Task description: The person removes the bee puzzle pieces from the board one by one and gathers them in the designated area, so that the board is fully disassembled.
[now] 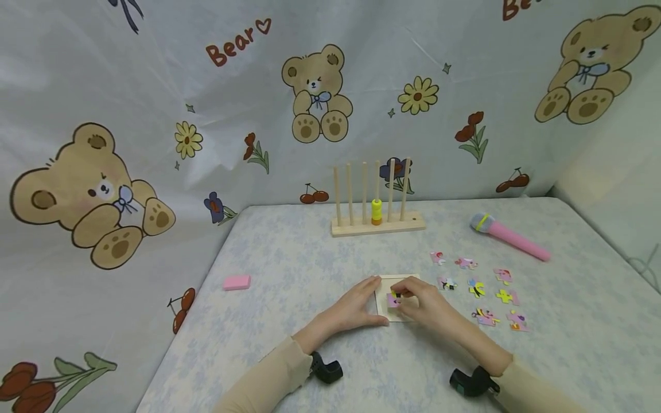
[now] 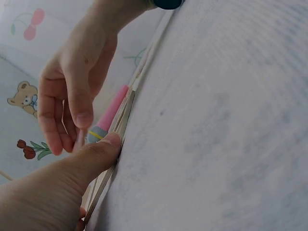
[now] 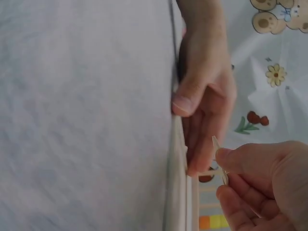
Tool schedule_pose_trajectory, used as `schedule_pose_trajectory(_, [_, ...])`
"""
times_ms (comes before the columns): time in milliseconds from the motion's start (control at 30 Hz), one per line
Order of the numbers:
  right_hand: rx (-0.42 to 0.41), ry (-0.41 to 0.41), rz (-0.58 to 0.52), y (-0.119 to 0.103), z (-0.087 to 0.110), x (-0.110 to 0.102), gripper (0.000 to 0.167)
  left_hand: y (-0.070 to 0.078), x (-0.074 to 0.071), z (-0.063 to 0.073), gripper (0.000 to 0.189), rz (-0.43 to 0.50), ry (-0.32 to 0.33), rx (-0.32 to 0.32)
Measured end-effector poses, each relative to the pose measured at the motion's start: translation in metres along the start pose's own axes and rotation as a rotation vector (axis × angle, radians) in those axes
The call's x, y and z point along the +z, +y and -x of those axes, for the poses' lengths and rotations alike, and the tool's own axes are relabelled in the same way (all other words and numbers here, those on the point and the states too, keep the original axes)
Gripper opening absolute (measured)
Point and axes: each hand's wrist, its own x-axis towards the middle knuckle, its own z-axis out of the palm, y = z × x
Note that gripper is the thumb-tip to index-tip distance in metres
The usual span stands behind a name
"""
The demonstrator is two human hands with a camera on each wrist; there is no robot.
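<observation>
In the head view my right hand (image 1: 426, 301) pinches a pink puzzle piece (image 1: 393, 299) above a light wooden puzzle tray (image 1: 381, 277). The piece shows thin and edge-on between thumb and fingertips in the right wrist view, a little away from the tray. My left hand (image 1: 353, 307) holds the tray at its left side, thumb at the front edge and fingers at the back-left corner. From the left wrist, the left thumb (image 2: 98, 154) lies along the tray's edge. The right hand hides much of the tray's inside.
Several loose puzzle pieces (image 1: 477, 288) lie to the right of the tray. Behind them is a pink toy microphone (image 1: 516, 241). A wooden peg stand (image 1: 356, 230) with yellow and orange rings (image 1: 376, 211) stands at the back. A pink block (image 1: 237, 282) lies at the left.
</observation>
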Motion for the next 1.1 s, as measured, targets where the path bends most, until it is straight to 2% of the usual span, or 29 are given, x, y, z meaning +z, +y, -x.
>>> schedule_pose_trajectory(133, [0.048,0.061,-0.006,0.005,0.009,-0.025,0.032,0.001,0.000,-0.002,0.099,-0.020,-0.010,-0.002])
schedule_pose_trajectory(233, [0.122,0.087,0.007,0.011,0.023,-0.041,0.034,0.001,-0.001,-0.002,0.099,-0.029,-0.006,0.000])
schedule_pose_trajectory(400, [0.255,0.073,0.014,0.020,0.046,-0.055,0.034,-0.002,-0.001,-0.002,0.099,-0.020,-0.002,0.008])
schedule_pose_trajectory(533, [0.298,0.028,0.013,0.026,0.058,-0.056,0.033,-0.003,-0.002,0.000,0.100,0.007,-0.005,0.001])
schedule_pose_trajectory(700, [0.301,-0.004,0.037,0.030,0.066,-0.053,0.032,-0.004,-0.005,0.003,0.100,0.013,-0.026,-0.008])
schedule_pose_trajectory(933, [0.262,0.010,0.102,0.035,0.067,-0.052,0.031,-0.003,-0.008,0.004,0.099,0.016,-0.027,-0.025])
schedule_pose_trajectory(1100, [0.256,0.000,0.087,0.030,0.063,-0.057,0.033,-0.002,-0.010,0.003,0.099,0.020,-0.036,-0.026])
